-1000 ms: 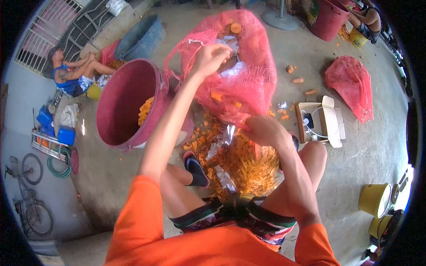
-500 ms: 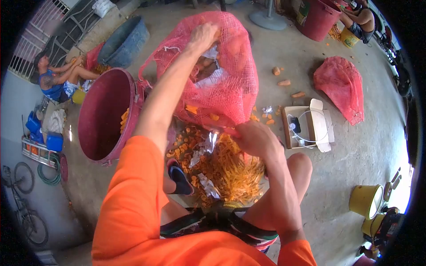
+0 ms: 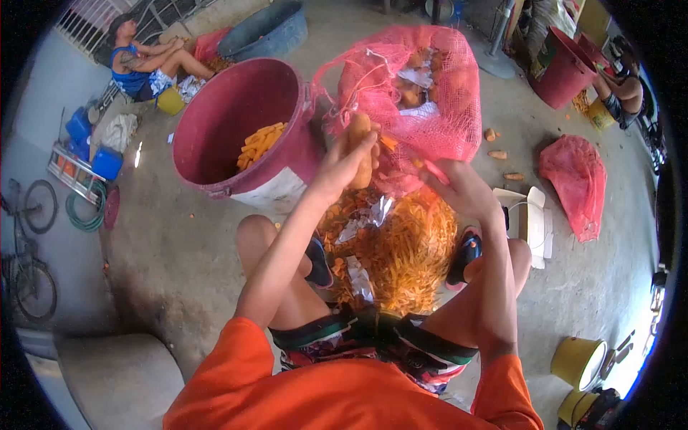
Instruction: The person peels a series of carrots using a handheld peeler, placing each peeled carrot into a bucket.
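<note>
My left hand [image 3: 341, 166] grips a thick unpeeled carrot [image 3: 360, 152], held upright in front of a pink mesh sack [image 3: 448, 136]. My right hand [image 3: 464, 190] is closed on a small red-handled tool [image 3: 434, 172] just right of the carrot; its working end is not clear. Inside the sack, more carrots and white paper show through the opening. Beneath my hands, between my feet, lies a heap of orange peelings [image 3: 412, 251] with crumpled paper strips [image 3: 360, 278] on it.
At left stands a big maroon tub [image 3: 197, 140] holding peeled orange carrots [image 3: 261, 145]. Right of the sack are loose carrots [image 3: 497, 154], an opened carton [image 3: 532, 226] and another pink sack [image 3: 573, 183]. Two people sit farther back, near a blue tub [image 3: 266, 32] and a red bin [image 3: 562, 72].
My left hand has come out of the sack's opening and back toward me with a carrot in it. My right hand stays closed on the red-handled tool. The view has shifted.
</note>
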Demonstrator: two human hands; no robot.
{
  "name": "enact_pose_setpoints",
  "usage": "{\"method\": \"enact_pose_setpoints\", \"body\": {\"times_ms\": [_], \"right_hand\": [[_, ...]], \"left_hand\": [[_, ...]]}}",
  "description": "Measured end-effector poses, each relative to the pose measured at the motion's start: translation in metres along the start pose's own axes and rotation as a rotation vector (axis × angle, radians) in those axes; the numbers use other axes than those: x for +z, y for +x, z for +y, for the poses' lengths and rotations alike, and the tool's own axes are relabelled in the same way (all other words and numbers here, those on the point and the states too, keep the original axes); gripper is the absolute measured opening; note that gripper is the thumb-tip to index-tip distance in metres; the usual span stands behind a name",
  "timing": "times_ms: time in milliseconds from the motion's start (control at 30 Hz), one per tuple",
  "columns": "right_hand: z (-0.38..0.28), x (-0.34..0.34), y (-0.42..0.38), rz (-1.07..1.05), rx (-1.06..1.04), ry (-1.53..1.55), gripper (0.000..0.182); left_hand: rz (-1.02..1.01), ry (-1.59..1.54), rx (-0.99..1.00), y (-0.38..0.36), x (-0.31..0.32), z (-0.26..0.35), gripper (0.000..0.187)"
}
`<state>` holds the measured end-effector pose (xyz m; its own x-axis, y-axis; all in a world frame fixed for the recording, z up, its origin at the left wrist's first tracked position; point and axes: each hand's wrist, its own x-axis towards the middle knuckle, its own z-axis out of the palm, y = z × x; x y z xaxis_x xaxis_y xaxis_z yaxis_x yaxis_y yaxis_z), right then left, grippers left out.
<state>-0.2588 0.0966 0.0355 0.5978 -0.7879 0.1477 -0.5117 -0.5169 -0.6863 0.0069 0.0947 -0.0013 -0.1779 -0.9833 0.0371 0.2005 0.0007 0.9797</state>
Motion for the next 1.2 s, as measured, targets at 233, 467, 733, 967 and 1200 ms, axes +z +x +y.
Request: {"method": "enact_pose_setpoints", "body": {"times_ms": [233,467,733,967,1200], "right_hand": [[-0.018,0.021,0.03,0.2,-0.369,-0.199,0.028],[-0.021,0.016,0.036,0.141,-0.392,-0.184,0.032],[0.014,0.028,0.063,0.187,-0.116,-0.288,0.024],[0.027,-0.005,0.041,0.29,-0.01,0.032,0.021],[-0.006,0.016,0.024,0.284,-0.338,0.419,0.024]], "left_hand": [[0.08,0.542,0.305,-0.034,0.01,0.016,0.039],[0.256,0.736,0.427,-0.05,0.022,0.049,0.036],[0.161,0.564,0.556,-0.03,0.003,0.031,0.038],[0.038,-0.419,-0.03,-0.019,0.004,0.01,0.056],[-0.009,-0.709,-0.325,-0.012,0.012,-0.016,0.043]]}}
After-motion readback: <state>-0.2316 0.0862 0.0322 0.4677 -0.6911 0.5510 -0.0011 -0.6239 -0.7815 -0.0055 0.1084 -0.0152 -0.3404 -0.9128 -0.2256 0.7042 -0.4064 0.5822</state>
